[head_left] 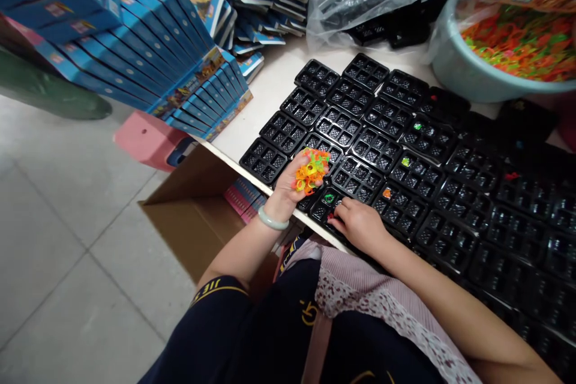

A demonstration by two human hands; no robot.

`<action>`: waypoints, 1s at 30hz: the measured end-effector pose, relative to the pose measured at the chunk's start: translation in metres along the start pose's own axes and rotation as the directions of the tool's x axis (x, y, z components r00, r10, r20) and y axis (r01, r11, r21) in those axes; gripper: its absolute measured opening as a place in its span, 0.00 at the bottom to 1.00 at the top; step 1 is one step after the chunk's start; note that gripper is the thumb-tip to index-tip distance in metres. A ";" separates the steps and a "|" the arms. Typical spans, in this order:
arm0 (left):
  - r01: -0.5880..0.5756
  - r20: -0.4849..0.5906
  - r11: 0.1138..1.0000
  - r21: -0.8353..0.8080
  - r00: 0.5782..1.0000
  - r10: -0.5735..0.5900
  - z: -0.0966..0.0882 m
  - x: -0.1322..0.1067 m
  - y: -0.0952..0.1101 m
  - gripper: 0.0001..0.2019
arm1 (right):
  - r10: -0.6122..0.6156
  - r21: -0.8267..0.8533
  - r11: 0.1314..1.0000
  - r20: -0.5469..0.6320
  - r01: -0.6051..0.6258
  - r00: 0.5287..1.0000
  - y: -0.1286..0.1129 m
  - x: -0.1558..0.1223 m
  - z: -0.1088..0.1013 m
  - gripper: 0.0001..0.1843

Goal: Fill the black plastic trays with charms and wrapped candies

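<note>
My left hand (pixel 288 181), palm up with a pale bangle at the wrist, cups a heap of small orange, yellow and green plastic pieces (pixel 312 171). It is above the black trays near the table's front edge. My right hand (pixel 361 223) reaches low over a black compartment tray (pixel 320 210), its fingertips pinched at a small red piece (pixel 330 216). A green piece (pixel 329 198) lies in another compartment of that tray. Single pieces sit in nearby trays, among them an orange one (pixel 386 193) and a yellow-green one (pixel 405 162).
Rows of black trays (pixel 355 177) cover much of the white table (pixel 270 87). A light-blue basin (pixel 481 75) of colourful pieces stands at the back right, beside clear plastic bags (pixel 333 12). Blue boxes (pixel 148 42) are stacked left; an open cardboard box (pixel 193 210) sits below the edge.
</note>
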State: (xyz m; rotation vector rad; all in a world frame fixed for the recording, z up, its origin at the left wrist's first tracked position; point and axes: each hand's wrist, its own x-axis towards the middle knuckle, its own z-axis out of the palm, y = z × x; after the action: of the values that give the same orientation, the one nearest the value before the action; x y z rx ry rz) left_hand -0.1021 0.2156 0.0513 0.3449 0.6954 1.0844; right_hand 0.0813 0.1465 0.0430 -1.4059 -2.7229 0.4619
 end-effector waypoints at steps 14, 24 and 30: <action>0.078 -0.017 0.996 -0.047 0.997 -0.079 0.003 0.015 0.001 0.15 | 0.263 0.192 0.957 -0.258 -0.218 0.930 0.061 0.046 -0.038 0.12; 0.169 -0.029 0.985 -0.040 0.985 -0.170 0.025 0.044 0.000 0.13 | 0.275 0.885 0.462 -0.211 0.063 0.938 0.070 0.081 -0.042 0.22; 0.187 -0.053 0.982 -0.016 0.981 -0.187 0.042 0.062 -0.002 0.09 | 0.431 0.939 0.340 -0.196 0.043 0.881 0.083 0.090 -0.038 0.16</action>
State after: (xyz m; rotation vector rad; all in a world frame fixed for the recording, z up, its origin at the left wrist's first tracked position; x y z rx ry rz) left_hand -0.0554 0.2731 0.0599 0.2363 0.7546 0.9211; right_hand 0.1000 0.2734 0.0473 -1.2073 -1.3693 1.2867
